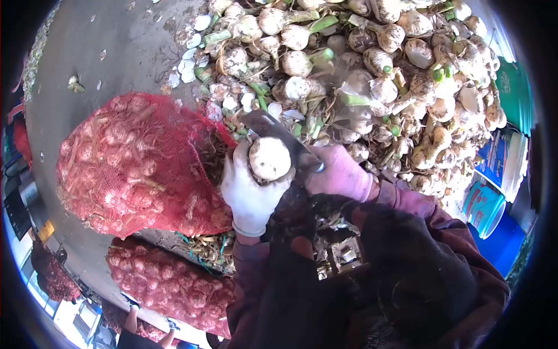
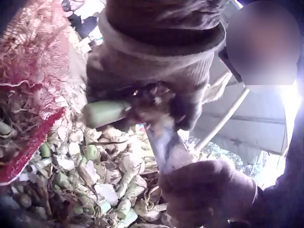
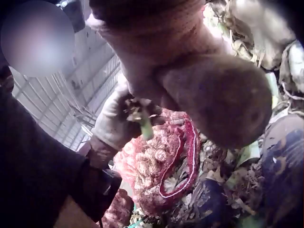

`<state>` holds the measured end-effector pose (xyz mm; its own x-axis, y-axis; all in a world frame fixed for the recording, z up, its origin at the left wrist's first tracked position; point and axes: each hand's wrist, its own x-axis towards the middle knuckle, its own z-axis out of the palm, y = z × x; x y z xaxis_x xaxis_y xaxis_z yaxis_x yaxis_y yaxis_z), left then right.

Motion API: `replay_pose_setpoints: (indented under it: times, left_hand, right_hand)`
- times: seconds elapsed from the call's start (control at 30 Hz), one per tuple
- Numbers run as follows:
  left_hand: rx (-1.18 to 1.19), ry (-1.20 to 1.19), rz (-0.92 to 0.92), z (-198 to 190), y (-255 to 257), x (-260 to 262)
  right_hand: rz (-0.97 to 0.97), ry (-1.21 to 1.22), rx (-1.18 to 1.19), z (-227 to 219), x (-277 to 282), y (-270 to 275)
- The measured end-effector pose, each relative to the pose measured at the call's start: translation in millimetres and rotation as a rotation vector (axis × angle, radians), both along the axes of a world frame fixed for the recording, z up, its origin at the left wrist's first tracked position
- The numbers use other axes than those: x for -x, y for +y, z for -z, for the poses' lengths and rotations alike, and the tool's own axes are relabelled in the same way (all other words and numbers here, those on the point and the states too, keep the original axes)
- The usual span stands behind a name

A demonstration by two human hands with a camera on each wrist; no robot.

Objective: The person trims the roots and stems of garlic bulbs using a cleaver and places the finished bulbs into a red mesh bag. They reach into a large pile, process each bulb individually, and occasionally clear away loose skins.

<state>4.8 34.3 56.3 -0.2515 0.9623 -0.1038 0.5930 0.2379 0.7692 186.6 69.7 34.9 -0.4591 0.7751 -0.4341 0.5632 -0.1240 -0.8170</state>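
Note:
In the head view, a white-gloved left hand (image 1: 251, 195) grips a garlic bulb (image 1: 270, 159), its pale round face turned up. The bulb's green stem (image 2: 108, 113) sticks out below that hand in the left wrist view. A right hand in a pinkish glove (image 1: 338, 173) holds a knife (image 1: 297, 149) by its handle. The wide, dark blade lies beside the bulb and overlaps its edge in the head view. From the left wrist, the blade (image 2: 164, 143) runs from the right fist up to the bulb's root side.
A big heap of garlic with stems (image 1: 378, 64) fills the far right. An open red mesh sack of garlic (image 1: 125, 168) leans at the left, its mouth near the left hand. Behind it lies another full sack (image 1: 168, 285). Tubs (image 1: 485, 206) stand at the right edge.

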Motion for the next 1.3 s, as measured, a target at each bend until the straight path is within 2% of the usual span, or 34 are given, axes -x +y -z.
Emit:
replay_pose_setpoints:
  times: [0.03, 0.07, 0.1, 0.17, 0.2, 0.23, 0.3, 0.37, 0.43, 0.47, 0.5, 0.57, 0.6, 0.63, 0.67, 0.7, 0.73, 0.77, 0.8, 0.83, 0.87, 0.9, 0.93, 1.03, 1.07, 1.1, 1.17, 1.2, 1.27, 1.3]
  left_hand:
    - [0.002, 0.492, 0.136, -1.2, 5.0, -2.2]
    - [0.082, 0.58, 0.151, -1.3, 3.9, -2.4]
    - [0.089, 0.567, 0.148, 2.5, -2.1, -4.3]
    - [0.121, -0.271, 0.01, 10.2, -10.3, -2.2]
    - [0.157, -0.548, -0.041, 3.2, -8.6, -3.8]
    - [0.173, -1.023, -0.249, 11.4, -13.9, -4.3]
    - [0.181, -1.314, -0.464, 20.1, -23.5, -3.7]
    - [0.126, -1.307, -0.451, 33.5, -29.5, -1.1]
    - [0.12, -1.565, -0.501, 40.6, -35.9, 3.6]
    - [0.087, -1.634, -0.503, 44.9, -38.0, 4.9]
    - [0.087, -1.632, -0.503, 44.1, -38.1, 7.2]
    - [0.082, -1.571, -0.414, 37.7, -40.1, 12.6]
    - [-0.056, -1.777, -0.342, 32.2, -35.2, 14.2]
    - [-0.21, -1.975, -0.259, 28.9, -29.7, 15.6]
    - [-0.329, -1.838, -0.194, 31.7, -29.6, 32.5]
    - [-0.262, -1.771, -0.412, 4.4, -13.1, 39.4]
    - [-0.103, -0.937, -0.35, -9.3, 9.9, 42.6]
    - [-0.087, -0.674, -0.259, -14.6, 20.4, 49.6]
    - [-0.423, -1.507, -0.123, -17.0, 58.1, 45.8]
    - [-0.436, -1.527, -0.019, -35.0, 71.9, 44.2]
    - [-0.397, -1.032, -0.004, -54.7, 90.4, 43.8]
    - [-0.292, -1.558, 0.064, -37.4, 81.6, 80.6]
    - [-0.295, -1.558, 0.06, -31.0, 76.2, 83.1]
    - [0.139, -0.368, 0.028, -10.1, 56.4, 89.3]
    - [0.204, 0.02, 0.053, 31.4, 24.0, 103.6]
    - [0.326, 0.412, 0.084, 62.0, -8.4, 107.3]
    - [0.718, 0.968, 0.276, 57.9, -27.7, 82.9]
    - [0.718, 0.964, 0.275, 63.3, -33.6, 80.0]
    - [0.689, 1.005, 0.08, 79.5, -47.2, 78.1]
    - [0.685, 1.004, 0.076, 81.5, -46.7, 76.8]
  right_hand:
    - [0.061, 0.06, 0.081, -0.9, 1.7, 0.0]
    - [0.064, 0.056, 0.075, 3.1, 2.8, 0.5]
    - [0.061, 0.057, 0.071, 7.3, 2.8, 0.4]
    - [0.037, 0.026, 0.003, 7.9, 3.5, -0.1]
    - [0.025, -0.001, -0.063, 6.0, 6.2, -1.1]
    - [0.029, 0.002, -0.063, 2.5, 8.1, -2.3]
    - [-0.097, -0.123, -0.113, -9.1, 10.2, -2.3]
    - [-0.125, -0.195, -0.095, -11.8, 10.3, -0.5]
    - [0.004, -0.112, -0.315, -11.8, 7.9, 6.8]
    - [0.036, -0.126, -0.288, -15.2, 6.8, 7.8]
    - [0.037, -0.124, -0.288, -12.5, 5.3, 9.1]
    - [-0.013, -0.05, -0.119, -1.2, -2.4, 6.5]
    - [-0.09, -0.233, -0.205, 8.2, -6.2, -0.8]
    - [-0.147, -0.43, -0.131, 22.2, -12.6, -11.8]
    - [-0.058, -0.273, -0.098, 31.2, -29.2, -25.0]
    - [0.014, -0.112, -0.064, 32.1, -38.1, -27.4]
    - [0.038, -0.092, -0.018, 34.9, -41.2, -29.1]
    - [0.062, -0.068, 0.035, 25.0, -38.0, -23.9]
    - [0.032, -0.277, 0.181, 2.3, -23.6, -4.9]
    - [0.022, -0.264, 0.164, 7.2, -19.3, -0.2]
    - [0.043, -0.251, 0.182, 14.1, -18.0, -0.8]
    - [0.066, -0.246, 0.208, 16.7, -18.2, -3.2]
    - [0.059, -0.242, 0.196, 13.5, -17.3, -2.9]
    - [0.045, -0.204, 0.126, 27.6, -27.7, -8.9]
    - [0.113, -0.099, 0.071, 23.2, -27.1, -10.1]
    - [0.071, -0.17, -0.038, 28.4, -27.1, -13.1]
    - [0.066, -0.138, -0.005, 29.1, -25.4, -14.4]
    - [0.064, -0.141, -0.006, 26.4, -24.6, -12.9]
    - [-0.02, -0.244, 0.077, 17.7, -20.6, -9.7]
    - [-0.021, -0.244, 0.071, 18.0, -18.3, -9.0]
